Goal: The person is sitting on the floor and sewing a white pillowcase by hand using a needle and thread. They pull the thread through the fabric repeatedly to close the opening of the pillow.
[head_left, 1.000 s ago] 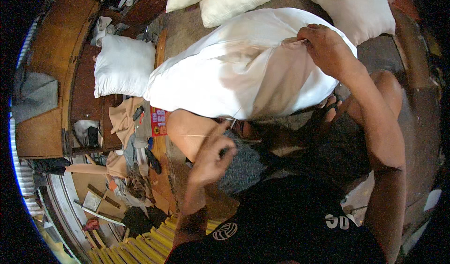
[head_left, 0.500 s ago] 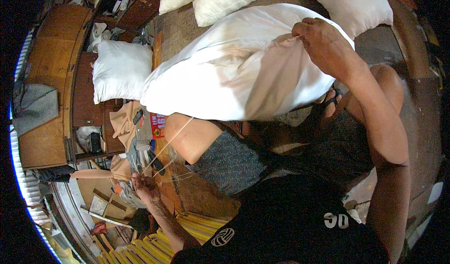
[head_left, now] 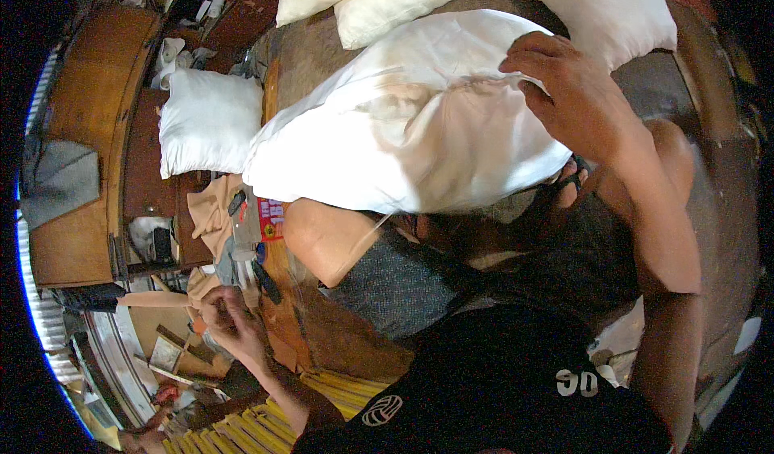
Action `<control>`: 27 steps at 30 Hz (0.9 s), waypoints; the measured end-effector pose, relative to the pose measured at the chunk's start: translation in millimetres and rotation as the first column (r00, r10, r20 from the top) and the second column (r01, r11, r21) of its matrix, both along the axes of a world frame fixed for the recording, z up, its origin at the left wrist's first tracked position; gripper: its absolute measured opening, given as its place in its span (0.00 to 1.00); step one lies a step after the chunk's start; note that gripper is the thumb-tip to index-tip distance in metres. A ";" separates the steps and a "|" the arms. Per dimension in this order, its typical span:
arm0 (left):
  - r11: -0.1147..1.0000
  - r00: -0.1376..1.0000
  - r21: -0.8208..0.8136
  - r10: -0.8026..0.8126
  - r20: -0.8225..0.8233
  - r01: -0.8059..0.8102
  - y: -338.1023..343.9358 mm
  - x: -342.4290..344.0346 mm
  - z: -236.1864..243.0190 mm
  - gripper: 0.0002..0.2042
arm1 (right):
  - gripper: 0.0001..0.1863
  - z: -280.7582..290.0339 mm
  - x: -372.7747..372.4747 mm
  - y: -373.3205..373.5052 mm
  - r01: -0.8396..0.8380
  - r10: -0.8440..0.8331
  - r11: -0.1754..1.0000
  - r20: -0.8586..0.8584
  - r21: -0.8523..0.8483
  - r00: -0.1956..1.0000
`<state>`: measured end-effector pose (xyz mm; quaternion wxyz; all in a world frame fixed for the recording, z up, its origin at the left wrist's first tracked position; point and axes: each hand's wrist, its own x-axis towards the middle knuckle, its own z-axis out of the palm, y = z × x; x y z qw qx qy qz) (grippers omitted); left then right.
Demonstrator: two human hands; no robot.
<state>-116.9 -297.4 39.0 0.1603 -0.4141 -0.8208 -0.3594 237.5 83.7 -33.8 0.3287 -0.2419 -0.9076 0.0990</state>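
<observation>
Compared with a second ago, the left hand [head_left: 230, 318] has gone from just beside the near edge of the large white pillow [head_left: 347, 147] to well left of that pillow and nearer the body. The thread [head_left: 375, 230] that ran taut from the pillow's near edge to this hand half a second ago now shows only as a short, faint length by that edge. The right hand [head_left: 576, 95], which was pinching cloth at the pillow's right part, has loosened there: thumb and fingers have parted. A brown shape [head_left: 145, 439], too blurred to name, has appeared well to the pillow's lower left
</observation>
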 end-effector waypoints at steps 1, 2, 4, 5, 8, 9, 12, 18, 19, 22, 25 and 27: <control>0.996 0.995 0.016 -0.089 0.035 0.088 17.7 28.0 5.2 0.06 | 0.12 14.9 -2.7 -8.8 -0.032 0.031 0.999 -0.077 -0.012 0.997; 0.990 0.990 -0.004 -0.138 0.036 0.138 37.5 60.3 6.5 0.04 | 0.13 26.9 -7.7 -20.5 -0.116 0.105 0.991 -0.166 -0.063 0.981; 0.924 0.919 -0.007 -0.378 0.109 0.381 62.1 90.8 -12.9 0.02 | 0.17 39.1 -17.6 -51.4 -0.369 0.305 0.920 -0.355 -0.128 0.884; 0.840 0.830 0.052 -0.542 0.132 0.540 88.1 102.9 -19.0 0.05 | 0.22 42.9 -21.8 -62.4 -0.517 0.389 0.826 -0.436 -0.224 0.811; 0.670 0.664 0.140 -0.742 0.096 0.729 135.9 130.2 -28.4 0.07 | 0.23 35.9 -31.1 -90.3 -0.579 0.431 0.779 -0.466 -0.242 0.773; 0.660 0.658 0.182 -0.749 0.079 0.729 148.6 137.4 -31.0 0.06 | 0.22 31.7 -31.6 -93.8 -0.567 0.428 0.791 -0.455 -0.230 0.781; 0.672 0.672 0.242 -0.734 0.098 0.700 168.4 147.8 -40.7 0.05 | 0.17 14.2 -26.7 -92.7 -0.501 0.354 0.822 -0.446 -0.270 0.822; 0.658 0.637 0.489 -0.733 0.239 0.573 193.4 157.1 -64.3 0.07 | 0.12 30.3 -9.5 -76.1 -0.521 0.075 0.424 -0.545 -0.741 0.835; 0.658 0.618 0.514 -0.735 0.280 0.550 196.9 158.8 -65.7 0.07 | 0.12 30.5 -11.4 -75.7 -0.547 0.000 0.317 -0.576 -0.775 0.817; 0.777 0.675 0.397 -0.625 0.391 0.489 208.3 167.2 -57.4 0.06 | 0.13 35.4 -14.6 -74.2 -0.563 -0.113 0.222 -0.594 -0.796 0.796; 0.777 0.728 0.012 -0.596 0.339 0.630 220.6 154.1 -22.4 0.09 | 0.14 34.6 -14.6 -64.2 -0.478 -0.178 0.334 -0.552 -0.812 0.814; 0.748 0.752 -0.099 -0.638 0.164 0.656 238.1 134.4 -14.9 0.12 | 0.15 27.0 -18.7 -54.1 -0.397 -0.234 0.500 -0.561 -0.769 0.794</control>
